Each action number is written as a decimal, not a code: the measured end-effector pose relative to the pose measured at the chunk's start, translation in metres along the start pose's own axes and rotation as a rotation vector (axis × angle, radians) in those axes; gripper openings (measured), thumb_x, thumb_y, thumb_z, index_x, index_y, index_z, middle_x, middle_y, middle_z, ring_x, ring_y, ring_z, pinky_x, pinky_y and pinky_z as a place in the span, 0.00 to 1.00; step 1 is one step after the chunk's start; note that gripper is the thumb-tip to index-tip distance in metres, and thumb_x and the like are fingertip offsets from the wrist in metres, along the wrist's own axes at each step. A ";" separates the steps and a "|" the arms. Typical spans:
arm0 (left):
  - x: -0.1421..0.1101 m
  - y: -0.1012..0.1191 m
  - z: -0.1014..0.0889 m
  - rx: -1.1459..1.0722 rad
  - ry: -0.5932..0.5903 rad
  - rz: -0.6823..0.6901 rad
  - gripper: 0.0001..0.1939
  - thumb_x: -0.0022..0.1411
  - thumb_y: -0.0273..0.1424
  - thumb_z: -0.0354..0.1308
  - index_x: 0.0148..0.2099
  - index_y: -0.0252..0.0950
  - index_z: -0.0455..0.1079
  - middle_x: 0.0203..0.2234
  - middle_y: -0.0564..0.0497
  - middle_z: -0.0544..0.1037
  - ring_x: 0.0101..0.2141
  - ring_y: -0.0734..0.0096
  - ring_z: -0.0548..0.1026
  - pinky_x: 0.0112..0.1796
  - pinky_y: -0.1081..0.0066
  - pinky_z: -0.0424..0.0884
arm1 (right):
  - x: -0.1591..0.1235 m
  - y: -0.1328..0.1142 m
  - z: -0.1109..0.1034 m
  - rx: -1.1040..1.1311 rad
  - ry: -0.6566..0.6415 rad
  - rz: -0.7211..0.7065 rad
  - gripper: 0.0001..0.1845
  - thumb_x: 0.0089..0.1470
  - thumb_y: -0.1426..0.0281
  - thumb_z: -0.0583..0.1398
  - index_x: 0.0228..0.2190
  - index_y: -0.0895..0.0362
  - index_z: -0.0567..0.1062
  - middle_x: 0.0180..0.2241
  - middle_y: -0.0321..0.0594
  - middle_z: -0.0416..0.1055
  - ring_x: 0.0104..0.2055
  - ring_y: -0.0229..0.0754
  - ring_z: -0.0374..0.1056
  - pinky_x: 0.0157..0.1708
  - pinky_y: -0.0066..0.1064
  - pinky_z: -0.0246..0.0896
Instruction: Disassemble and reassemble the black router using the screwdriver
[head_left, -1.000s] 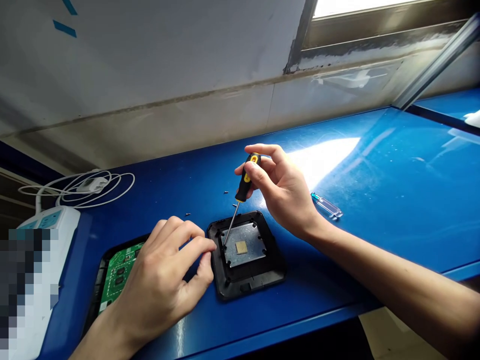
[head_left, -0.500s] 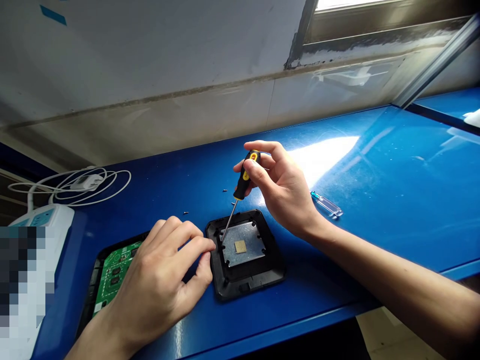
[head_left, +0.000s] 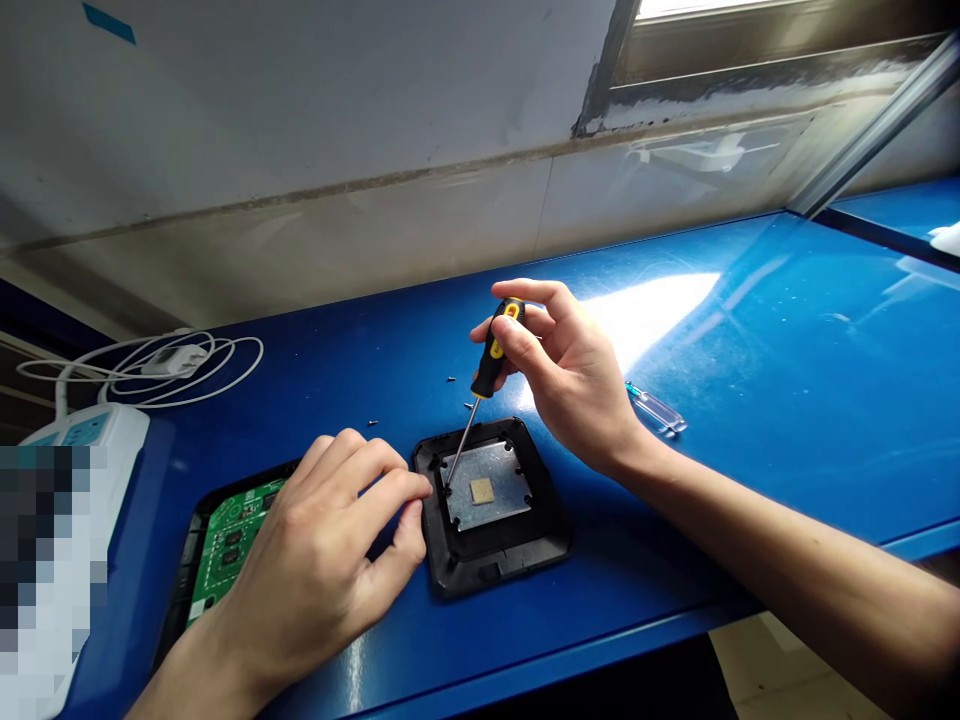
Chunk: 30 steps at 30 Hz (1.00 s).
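Observation:
My right hand (head_left: 574, 375) is closed around the black and yellow handle of a screwdriver (head_left: 489, 365), which slants down to the left. Its tip meets the left edge of a metal plate (head_left: 491, 510) with a small beige square pad (head_left: 482, 491) on it. Under the plate lies a black plastic cover (head_left: 517, 575), flat on the table. At the cover's left edge, my left hand (head_left: 330, 540) holds it with bent index finger and thumb. Partly hidden behind that hand is a green circuit board (head_left: 232, 530) in a black housing.
Small screws (head_left: 373, 422) lie behind the cover on the blue table (head_left: 360, 350). A clear-handled screwdriver (head_left: 658, 408) rests to the right. White cable (head_left: 247, 345) coils at the left, behind a white power strip (head_left: 124, 430). A wall (head_left: 300, 240) runs along the back.
Both hands, the screwdriver and the cover keep nearly the same places. The whole view has shifted very slightly.

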<state>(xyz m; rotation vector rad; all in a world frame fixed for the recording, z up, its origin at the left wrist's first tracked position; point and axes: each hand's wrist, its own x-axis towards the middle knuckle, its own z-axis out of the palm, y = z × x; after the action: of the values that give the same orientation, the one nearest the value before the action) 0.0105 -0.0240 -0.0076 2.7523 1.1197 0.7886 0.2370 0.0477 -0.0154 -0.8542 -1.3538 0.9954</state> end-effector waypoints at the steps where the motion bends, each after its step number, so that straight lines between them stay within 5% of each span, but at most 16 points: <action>1: 0.000 0.000 0.000 0.001 0.000 0.001 0.09 0.70 0.19 0.55 0.43 0.36 0.72 0.33 0.51 0.75 0.35 0.66 0.67 0.37 0.62 0.63 | 0.000 0.000 0.000 -0.003 -0.002 0.002 0.15 0.65 0.60 0.63 0.49 0.51 0.69 0.37 0.35 0.76 0.32 0.36 0.74 0.31 0.30 0.75; 23: 0.000 0.002 -0.001 -0.001 -0.013 -0.003 0.09 0.70 0.19 0.54 0.41 0.35 0.74 0.32 0.50 0.74 0.34 0.63 0.67 0.37 0.60 0.62 | -0.002 -0.001 0.000 -0.005 -0.011 -0.006 0.14 0.66 0.61 0.63 0.49 0.50 0.69 0.38 0.37 0.77 0.41 0.39 0.78 0.33 0.30 0.77; 30: 0.000 0.002 -0.001 0.003 -0.006 0.001 0.09 0.70 0.20 0.54 0.41 0.35 0.74 0.32 0.50 0.75 0.34 0.63 0.67 0.36 0.60 0.62 | -0.002 -0.001 -0.001 -0.033 -0.013 -0.002 0.16 0.65 0.58 0.64 0.49 0.49 0.69 0.38 0.35 0.78 0.35 0.38 0.77 0.34 0.32 0.76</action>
<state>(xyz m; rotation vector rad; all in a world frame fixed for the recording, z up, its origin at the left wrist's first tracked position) 0.0113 -0.0255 -0.0058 2.7563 1.1192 0.7787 0.2383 0.0458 -0.0147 -0.8725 -1.3852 0.9804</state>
